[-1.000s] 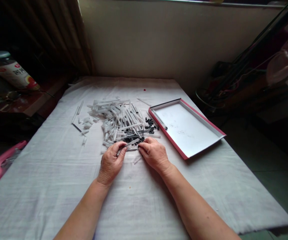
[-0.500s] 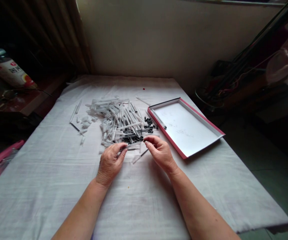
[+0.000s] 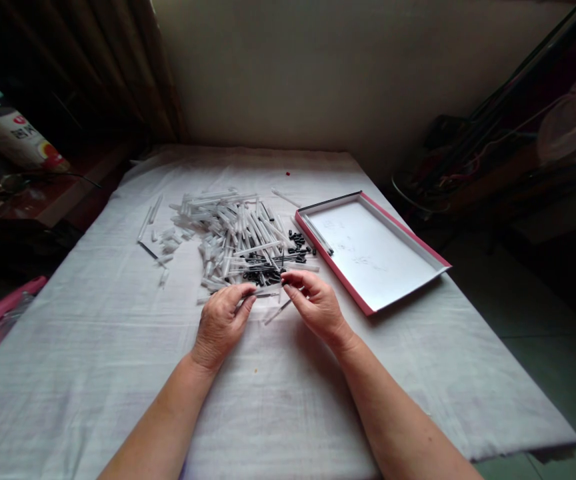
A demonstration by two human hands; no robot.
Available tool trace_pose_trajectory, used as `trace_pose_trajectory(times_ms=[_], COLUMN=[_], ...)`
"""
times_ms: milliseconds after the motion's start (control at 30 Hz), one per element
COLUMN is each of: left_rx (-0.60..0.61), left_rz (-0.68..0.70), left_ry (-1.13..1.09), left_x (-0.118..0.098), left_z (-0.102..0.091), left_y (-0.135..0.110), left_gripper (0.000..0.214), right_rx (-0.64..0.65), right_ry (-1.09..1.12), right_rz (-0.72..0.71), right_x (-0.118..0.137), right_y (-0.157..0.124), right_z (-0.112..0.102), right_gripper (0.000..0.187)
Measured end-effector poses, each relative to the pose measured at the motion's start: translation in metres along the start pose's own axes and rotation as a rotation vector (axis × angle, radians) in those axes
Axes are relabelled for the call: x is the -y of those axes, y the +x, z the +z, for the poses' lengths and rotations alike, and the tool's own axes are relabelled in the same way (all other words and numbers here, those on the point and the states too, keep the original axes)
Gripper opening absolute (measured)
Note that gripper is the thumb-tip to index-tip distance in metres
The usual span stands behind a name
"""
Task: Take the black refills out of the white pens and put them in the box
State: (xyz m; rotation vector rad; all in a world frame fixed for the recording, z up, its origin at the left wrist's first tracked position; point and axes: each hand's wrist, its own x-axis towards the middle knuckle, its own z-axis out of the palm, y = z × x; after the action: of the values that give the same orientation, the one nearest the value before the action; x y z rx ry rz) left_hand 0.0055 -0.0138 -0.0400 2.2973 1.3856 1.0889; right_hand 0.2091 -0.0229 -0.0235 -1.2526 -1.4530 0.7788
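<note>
My left hand point(image 3: 225, 320) pinches a clear pen barrel point(image 3: 268, 289) between thumb and fingers, its free end pointing right. A thin pen refill point(image 3: 268, 295) shows just below the barrel; whether the same fingers grip it I cannot tell. My right hand point(image 3: 315, 303) closes thumb and forefinger on a small black pen plug point(image 3: 283, 283), right at the barrel's free end. Just beyond both hands spreads a heap of clear pen barrels point(image 3: 233, 227), with black plugs point(image 3: 297, 240) at its right. Another pen piece point(image 3: 278, 311) lies between my hands on the cloth.
A shallow red-edged box lid point(image 3: 368, 247) stands right of the heap, with assembled-looking pens point(image 3: 321, 237) along its left side. Clear caps point(image 3: 168, 241) and loose barrels point(image 3: 149, 220) lie to the left. A red bit point(image 3: 288, 174) lies at the back. A jar point(image 3: 13, 133) stands far left.
My right hand has shifted slightly left, bringing the black plug to the end of the barrel. My left hand stays almost in place. The view has tilted slightly.
</note>
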Motion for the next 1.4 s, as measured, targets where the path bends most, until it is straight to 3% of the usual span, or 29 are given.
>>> trace_pose_trajectory(times_ms=[233, 400, 533, 700, 800, 1000, 1133, 1400], left_rx=[-0.038, -0.017, 0.017, -0.012, -0.022, -0.008, -0.005, -0.002], left_rz=[0.081, 0.124, 0.122, 0.104, 0.125, 0.136, 0.140, 0.145], left_ry=[0.000, 0.006, 0.009, 0.035, 0.054, 0.036, 0.050, 0.062], left_x=[-0.001, -0.002, -0.001, 0.002, 0.002, 0.001, 0.001, 0.000], left_z=[0.000, 0.001, 0.001, 0.000, 0.000, 0.001, 0.000, 0.000], left_y=[0.001, 0.001, 0.001, 0.000, 0.000, 0.000, 0.001, 0.000], left_gripper=[0.016, 0.016, 0.017, 0.017, 0.017, 0.017, 0.016, 0.016], right_rx=[0.031, 0.068, 0.115, 0.182, 0.184, 0.182, 0.180, 0.217], right_ry=[-0.145, -0.300, -0.283, -0.113, -0.084, -0.187, -0.124, -0.141], right_rz=[-0.063, -0.063, -0.010, 0.031, 0.013, 0.017, 0.008, 0.010], right_x=[-0.005, -0.006, -0.008, -0.009, -0.009, -0.007, -0.007, -0.008], right_y=[0.001, 0.001, 0.001, 0.001, 0.002, 0.003, 0.002, 0.003], right_z=[-0.006, -0.007, -0.009, -0.012, -0.012, -0.013, -0.015, -0.017], right_gripper=[0.019, 0.039, 0.051, 0.022, 0.016, 0.032, 0.017, 0.022])
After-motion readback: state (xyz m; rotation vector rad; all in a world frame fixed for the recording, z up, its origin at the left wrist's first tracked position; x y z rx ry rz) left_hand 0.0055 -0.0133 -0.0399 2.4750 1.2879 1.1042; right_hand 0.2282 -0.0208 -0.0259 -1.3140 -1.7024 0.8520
